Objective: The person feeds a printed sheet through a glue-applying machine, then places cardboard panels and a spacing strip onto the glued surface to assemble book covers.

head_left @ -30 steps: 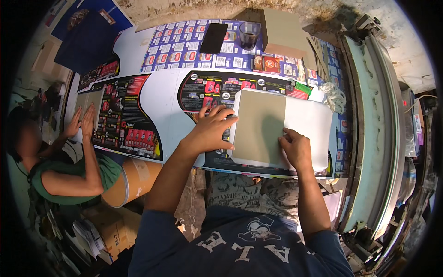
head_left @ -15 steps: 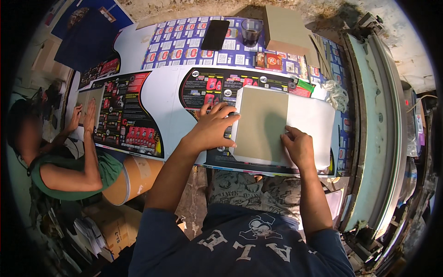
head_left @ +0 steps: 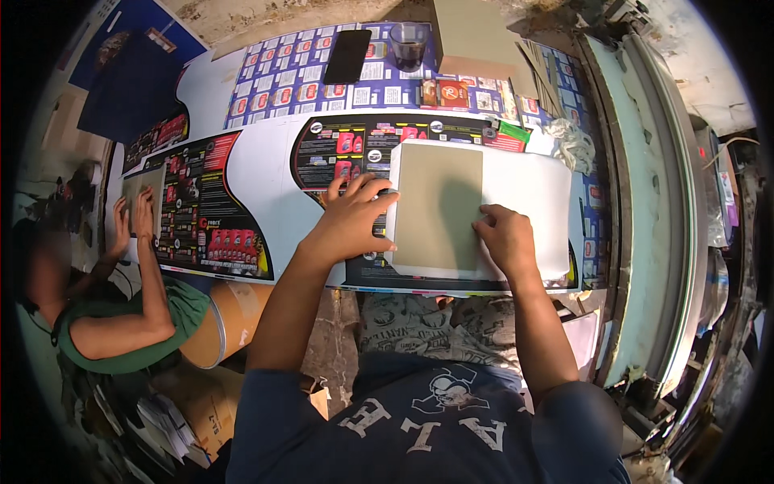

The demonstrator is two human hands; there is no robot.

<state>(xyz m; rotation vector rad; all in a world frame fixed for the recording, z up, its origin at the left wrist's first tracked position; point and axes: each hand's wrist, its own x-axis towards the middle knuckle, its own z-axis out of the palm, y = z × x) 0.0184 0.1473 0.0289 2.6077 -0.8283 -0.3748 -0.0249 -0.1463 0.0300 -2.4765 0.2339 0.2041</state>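
A greyish-brown cardboard panel (head_left: 439,206) lies flat on a white sheet (head_left: 528,214), which extends past it on the right. At the left edges of the sheet and panel rests my left hand (head_left: 352,218), open, its fingers spread and thumb apart. My right hand (head_left: 508,240) is at the panel's right edge, fingers curled and closed, with the thumb and forefinger together against that edge. Beneath the white sheet is a black printed poster (head_left: 330,157) with red bottle pictures.
A co-worker in a green top (head_left: 133,327) sits at left, both hands on another grey panel (head_left: 147,181). Along the back are a black phone (head_left: 347,56), a glass of dark drink (head_left: 409,48), a small red box (head_left: 443,93), a board stack (head_left: 476,36) and crumpled plastic (head_left: 571,141).
The whole view has shifted slightly, so the table appears farther left and higher. Both my hands keep about the same places at the panel's edges.
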